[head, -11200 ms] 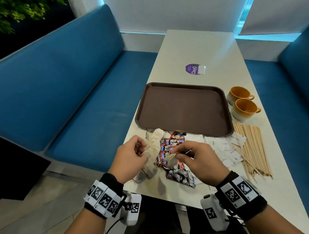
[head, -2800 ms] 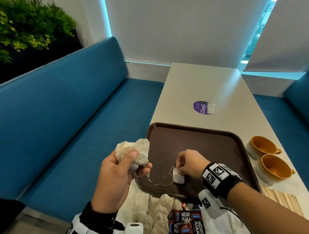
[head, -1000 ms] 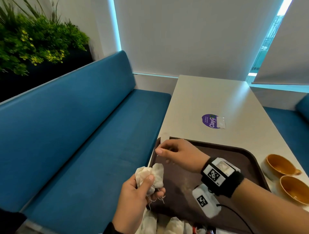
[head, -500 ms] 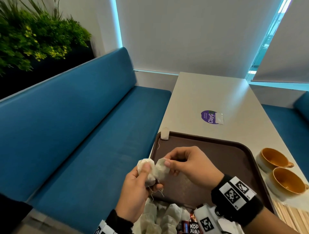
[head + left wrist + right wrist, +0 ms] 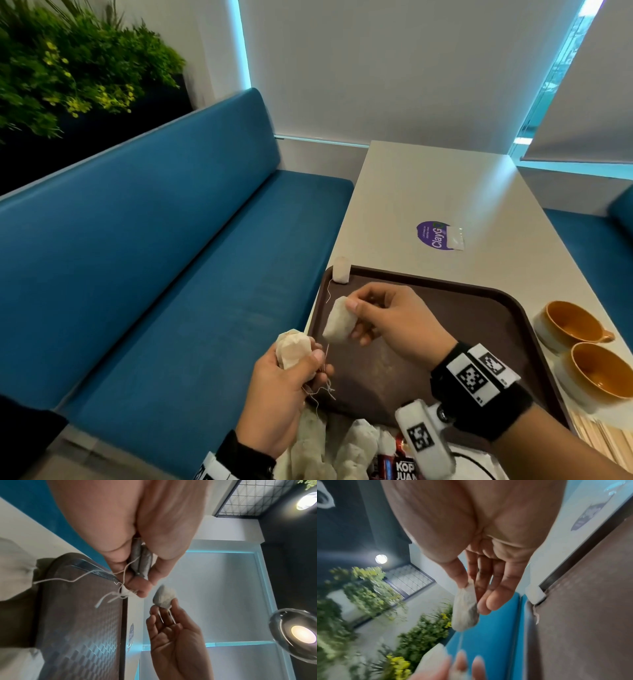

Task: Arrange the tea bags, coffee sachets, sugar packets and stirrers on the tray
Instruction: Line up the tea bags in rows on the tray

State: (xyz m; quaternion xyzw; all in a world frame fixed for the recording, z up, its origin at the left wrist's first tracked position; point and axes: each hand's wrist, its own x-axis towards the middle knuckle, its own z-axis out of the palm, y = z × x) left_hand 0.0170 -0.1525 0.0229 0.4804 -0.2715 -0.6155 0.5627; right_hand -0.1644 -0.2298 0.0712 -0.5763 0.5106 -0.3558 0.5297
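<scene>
A long pale table [image 5: 428, 192] runs between blue upholstered benches [image 5: 144, 260], leafy green plants [image 5: 68, 68] behind. The right hand [image 5: 394, 318] pinches one white paper tea bag [image 5: 337, 320] above the dark brown plastic tray [image 5: 479, 308]; the left hand [image 5: 281, 387] clutches a bunch of tea bags [image 5: 293, 349] beside the tray's left edge.

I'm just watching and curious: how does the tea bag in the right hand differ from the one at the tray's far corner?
The tea bag in the right hand is pinched in the air above the tray; the tea bag at the far corner leans on the tray's rim, untouched. The held one looks larger, though it is nearer the camera. Both are pale pouches with thin strings.
</scene>
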